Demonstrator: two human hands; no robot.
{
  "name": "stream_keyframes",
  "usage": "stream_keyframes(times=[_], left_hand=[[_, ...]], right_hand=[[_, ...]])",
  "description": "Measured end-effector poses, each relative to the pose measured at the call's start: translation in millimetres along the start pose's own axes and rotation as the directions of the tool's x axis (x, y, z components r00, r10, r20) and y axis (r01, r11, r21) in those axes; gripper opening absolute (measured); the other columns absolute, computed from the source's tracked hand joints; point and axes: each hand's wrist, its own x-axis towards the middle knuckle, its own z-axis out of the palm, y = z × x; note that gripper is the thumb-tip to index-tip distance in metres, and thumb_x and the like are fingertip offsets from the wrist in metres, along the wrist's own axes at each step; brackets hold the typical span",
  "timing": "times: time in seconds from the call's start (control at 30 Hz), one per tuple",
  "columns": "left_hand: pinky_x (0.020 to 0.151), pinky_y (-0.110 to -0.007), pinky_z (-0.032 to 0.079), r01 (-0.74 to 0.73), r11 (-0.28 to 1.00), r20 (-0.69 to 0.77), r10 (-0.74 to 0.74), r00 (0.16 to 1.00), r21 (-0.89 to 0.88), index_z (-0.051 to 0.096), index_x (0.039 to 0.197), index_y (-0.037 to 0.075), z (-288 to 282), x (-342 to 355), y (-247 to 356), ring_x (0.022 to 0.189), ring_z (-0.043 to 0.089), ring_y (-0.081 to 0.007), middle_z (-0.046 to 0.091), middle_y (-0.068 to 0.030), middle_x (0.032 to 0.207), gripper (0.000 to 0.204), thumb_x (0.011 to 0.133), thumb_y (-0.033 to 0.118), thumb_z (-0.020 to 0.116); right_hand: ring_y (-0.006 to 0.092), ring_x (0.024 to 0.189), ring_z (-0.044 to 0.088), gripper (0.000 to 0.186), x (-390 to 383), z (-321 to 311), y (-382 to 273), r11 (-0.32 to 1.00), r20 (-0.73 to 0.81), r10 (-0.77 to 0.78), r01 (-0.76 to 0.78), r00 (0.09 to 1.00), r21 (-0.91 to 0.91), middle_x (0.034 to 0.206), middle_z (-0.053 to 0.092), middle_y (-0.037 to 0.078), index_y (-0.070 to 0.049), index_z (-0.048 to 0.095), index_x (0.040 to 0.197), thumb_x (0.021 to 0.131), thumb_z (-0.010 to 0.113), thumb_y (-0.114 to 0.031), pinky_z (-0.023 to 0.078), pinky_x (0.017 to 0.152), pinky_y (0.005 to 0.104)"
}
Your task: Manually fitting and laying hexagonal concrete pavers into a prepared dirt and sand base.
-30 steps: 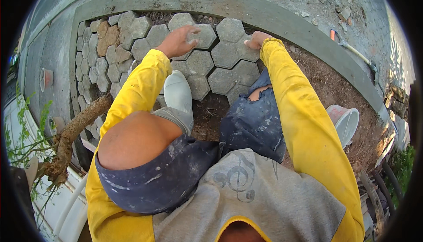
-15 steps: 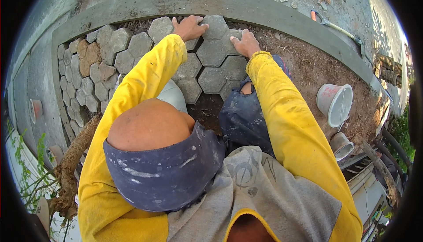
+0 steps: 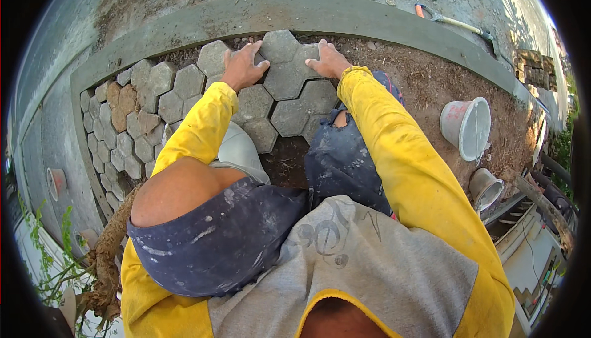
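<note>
If the soil (image 3: 425, 92) is uneven beneath the grey 3-lobed paver (image 3: 286, 78), it could sit tilted; a crooked push could widen its gaps; it lies near the concrete kerb (image 3: 295, 13). The left hand (image 3: 244, 67) and right hand (image 3: 331, 61) are apart, fingers spread; the right touches the paver's edge; the left's contact is unclear.

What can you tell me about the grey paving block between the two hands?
The paving block looks like rough grey concrete, shaped as three joined hexagons with shallow grooves between them. Its broad face is up. It is near the concrete border, with a dark gap along its near edge. The left hand is at its left edge; the right hand is at its right hexagon. Whether it lies fully flat is unclear.
</note>
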Motion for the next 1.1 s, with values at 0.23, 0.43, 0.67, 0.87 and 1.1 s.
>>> stream_keyframes(times=[0.23, 0.43, 0.67, 0.87, 1.1], left_hand=[[0.115, -0.062, 0.021, -0.085, 0.989, -0.065, 0.077, 0.995, -0.124, 0.039, 0.150, 0.014, -17.9, -64.2, -33.1, 0.145, 0.033, -0.0339, 0.045, -0.0169, 0.150, 0.068, 0.091, 0.039, 0.063], [0.115, -0.061, 0.021, -0.050, 0.978, -0.060, 0.039, 0.997, -0.202, 0.045, 0.145, 0.011, -14.9, -110.5, -32.1, 0.145, 0.033, -0.0330, 0.048, -0.0126, 0.148, 0.063, 0.090, 0.034, 0.065], [0.118, -0.058, 0.019, -0.239, 0.970, 0.121, 0.232, 0.965, 0.047, 0.037, 0.151, 0.017, 0.5, -92.5, 0.9, 0.147, 0.029, -0.0286, 0.040, -0.0054, 0.155, 0.069, 0.089, 0.030, 0.066], [0.117, -0.058, 0.023, -0.247, 0.968, 0.267, 0.227, 0.936, 0.044, 0.037, 0.150, 0.013, 7.7, -124.6, 2.7, 0.145, 0.033, -0.0300, 0.040, -0.0110, 0.154, 0.070, 0.089, 0.030, 0.066], [0.114, -0.045, 0.033, 0.104, 0.930, 0.190, -0.037, 0.981, -0.353, 0.047, 0.144, 0.006, -31.4, -188.0, -26.2, 0.135, 0.048, -0.0331, 0.057, -0.0183, 0.139, 0.060, 0.091, 0.029, 0.065]], right_hand=[[0.0429, 0.133, 0.046, 0.075, -10.5, 10.1, -19.0, 0.897, -0.125, 0.339, -0.281, 0.932, 0.340, 0.145, 0.044, 0.027, 0.003, 0.042, 0.143, 0.092, 0.055, -0.052, 0.039, 0.108, 0.0493], [0.0410, 0.119, 0.057, 0.056, -17.6, 26.8, -36.1, 0.890, -0.371, 0.427, -0.311, 0.825, 0.333, 0.128, 0.056, 0.023, 0.001, 0.056, 0.125, 0.092, 0.061, -0.044, 0.044, 0.101, 0.0498], [0.0374, 0.126, 0.054, 0.067, -30.4, 6.7, -25.9, 0.967, -0.141, 0.246, -0.232, 0.959, 0.105, 0.136, 0.054, 0.021, -0.001, 0.054, 0.131, 0.089, 0.063, -0.052, 0.041, 0.104, 0.0497], [0.0351, 0.131, 0.051, 0.074, -26.5, -9.6, -23.9, 0.967, -0.020, 0.252, -0.251, 0.967, 0.045, 0.140, 0.052, 0.018, -0.002, 0.051, 0.135, 0.087, 0.065, -0.057, 0.037, 0.108, 0.0513], [0.0418, 0.128, 0.050, 0.074, -78.2, 2.3, -29.0, 0.920, 0.067, 0.332, -0.339, 0.941, 0.198, 0.141, 0.044, 0.022, 0.002, 0.045, 0.137, 0.085, 0.073, -0.043, 0.038, 0.107, 0.0542]])
